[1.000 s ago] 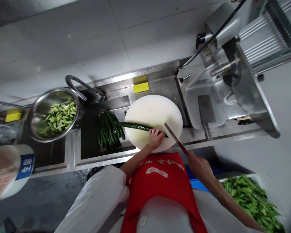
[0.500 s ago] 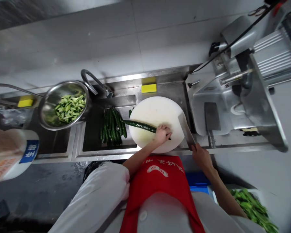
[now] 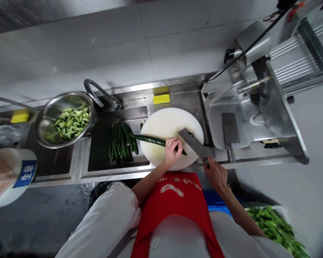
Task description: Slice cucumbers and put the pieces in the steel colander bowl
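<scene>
A long dark green cucumber point(image 3: 149, 139) lies across the round white cutting board point(image 3: 168, 118), its left end jutting past the board's edge. My left hand point(image 3: 173, 151) is curled over the cucumber toward its right end, and the tip shows just beyond my fingers. In my right hand point(image 3: 215, 175) is the handle of a cleaver point(image 3: 195, 145). The blade is over the board's right side, right of the cucumber tip. A small cucumber piece point(image 3: 191, 134) shows on the blade near its far end.
Whole cucumbers point(image 3: 122, 143) are heaped in the sink left of the board. A steel bowl point(image 3: 44, 130) holds cut cucumber pieces, beside a faucet point(image 3: 99, 89). Behind the board sits a yellow sponge point(image 3: 161, 99). A metal slicing machine point(image 3: 258, 96) stands at right, leafy greens point(image 3: 274, 227) below.
The cleaver has swung left over the board, closer to the cucumber's tip. A small piece now shows on its blade. My left hand's fingers have drawn up into a tighter curl.
</scene>
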A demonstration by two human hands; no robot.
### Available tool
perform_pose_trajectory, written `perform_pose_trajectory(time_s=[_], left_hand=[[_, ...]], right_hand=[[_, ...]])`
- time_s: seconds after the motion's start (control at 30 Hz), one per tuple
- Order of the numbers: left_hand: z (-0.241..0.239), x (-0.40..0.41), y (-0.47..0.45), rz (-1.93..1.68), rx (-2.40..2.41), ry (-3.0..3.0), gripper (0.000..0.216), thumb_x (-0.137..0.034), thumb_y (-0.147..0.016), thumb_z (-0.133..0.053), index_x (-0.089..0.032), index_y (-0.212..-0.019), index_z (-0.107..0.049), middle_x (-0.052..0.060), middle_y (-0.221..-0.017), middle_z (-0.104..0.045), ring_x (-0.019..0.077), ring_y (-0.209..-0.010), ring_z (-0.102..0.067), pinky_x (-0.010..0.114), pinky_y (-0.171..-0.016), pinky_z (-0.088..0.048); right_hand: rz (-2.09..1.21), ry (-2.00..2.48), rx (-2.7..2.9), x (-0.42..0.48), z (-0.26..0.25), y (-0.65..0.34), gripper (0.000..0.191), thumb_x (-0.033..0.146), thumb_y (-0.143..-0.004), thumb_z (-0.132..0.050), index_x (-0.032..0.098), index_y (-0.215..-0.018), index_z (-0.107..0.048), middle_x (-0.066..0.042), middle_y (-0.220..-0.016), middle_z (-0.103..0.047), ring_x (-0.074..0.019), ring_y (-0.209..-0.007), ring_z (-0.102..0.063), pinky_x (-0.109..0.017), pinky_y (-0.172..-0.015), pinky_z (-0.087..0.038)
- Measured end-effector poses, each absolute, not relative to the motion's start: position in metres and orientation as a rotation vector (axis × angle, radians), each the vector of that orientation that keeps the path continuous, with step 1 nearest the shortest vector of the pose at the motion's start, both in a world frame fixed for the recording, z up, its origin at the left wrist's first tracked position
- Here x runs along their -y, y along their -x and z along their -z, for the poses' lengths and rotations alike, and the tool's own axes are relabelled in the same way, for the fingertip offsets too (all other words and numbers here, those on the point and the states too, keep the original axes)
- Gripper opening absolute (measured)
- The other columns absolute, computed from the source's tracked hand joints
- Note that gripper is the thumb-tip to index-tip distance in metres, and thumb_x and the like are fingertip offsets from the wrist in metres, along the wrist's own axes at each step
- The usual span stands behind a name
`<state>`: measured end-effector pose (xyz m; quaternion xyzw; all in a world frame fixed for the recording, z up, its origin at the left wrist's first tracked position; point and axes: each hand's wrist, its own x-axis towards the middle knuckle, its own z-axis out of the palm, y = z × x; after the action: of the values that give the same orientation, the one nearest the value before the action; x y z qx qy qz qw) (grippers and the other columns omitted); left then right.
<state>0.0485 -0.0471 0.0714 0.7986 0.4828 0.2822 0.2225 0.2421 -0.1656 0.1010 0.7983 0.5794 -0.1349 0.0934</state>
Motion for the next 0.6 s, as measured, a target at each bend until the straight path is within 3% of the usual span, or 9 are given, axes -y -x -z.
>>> perform_pose_trajectory(time_s=[0.07,0.17,0.27,0.4,0.6], left_hand=[[-0.088,0.045,-0.04,-0.725,-1.216,-2.344,0.037,-0.027,-0.1,-0.035,-0.023,-0.129,-0.057,0.012,-0.128,-0.057,0.026,-0.126,-0.047,0.049,-0.107,-0.034],[-0.105,0.047,-0.028,-0.434,-1.077,-2.582,0.049,-0.042,-0.098,-0.041,-0.026,-0.145,-0.041,0.012,-0.152,-0.036,0.0315,-0.143,-0.027,0.057,-0.113,-0.025],[-0.113,0.06,-0.001,-0.274,-1.298,-2.603,0.067,-0.056,-0.093,-0.045,-0.024,-0.15,-0.03,0.015,-0.159,-0.02,0.0347,-0.147,-0.017,0.062,-0.113,-0.021],[-0.118,0.108,0.072,-0.233,-1.803,-2.39,0.077,-0.062,-0.091,-0.044,-0.02,-0.153,-0.025,0.018,-0.158,-0.02,0.0359,-0.147,-0.018,0.061,-0.114,-0.02],[-0.11,0.226,0.22,-0.15,-2.542,-1.599,0.072,-0.057,-0.095,-0.038,-0.018,-0.154,-0.021,0.017,-0.157,-0.024,0.0318,-0.148,-0.017,0.057,-0.116,-0.016]], right_hand=[[0.328,-2.401,-1.807,0.167,-0.098,-0.241,0.037,0.035,-0.093,-0.051,0.019,-0.126,-0.054,-0.009,-0.097,-0.068,-0.0197,-0.083,-0.063,-0.025,-0.064,-0.033],[0.311,-2.316,-2.037,0.164,-0.094,-0.237,0.037,0.032,-0.091,-0.05,0.018,-0.126,-0.056,-0.009,-0.1,-0.066,-0.0208,-0.089,-0.06,-0.026,-0.07,-0.036],[0.358,-2.079,-2.312,0.15,-0.096,-0.222,0.036,0.032,-0.093,-0.048,0.019,-0.124,-0.058,-0.01,-0.101,-0.065,-0.0219,-0.093,-0.058,-0.027,-0.077,-0.038],[0.374,-1.531,-2.648,0.113,-0.107,-0.16,0.036,0.031,-0.093,-0.047,0.021,-0.127,-0.057,-0.012,-0.103,-0.064,-0.0237,-0.098,-0.057,-0.029,-0.082,-0.04],[0.387,-0.756,-2.908,0.086,-0.123,-0.018,0.04,0.023,-0.092,-0.049,0.021,-0.132,-0.051,-0.013,-0.105,-0.063,-0.0251,-0.097,-0.059,-0.031,-0.079,-0.042]])
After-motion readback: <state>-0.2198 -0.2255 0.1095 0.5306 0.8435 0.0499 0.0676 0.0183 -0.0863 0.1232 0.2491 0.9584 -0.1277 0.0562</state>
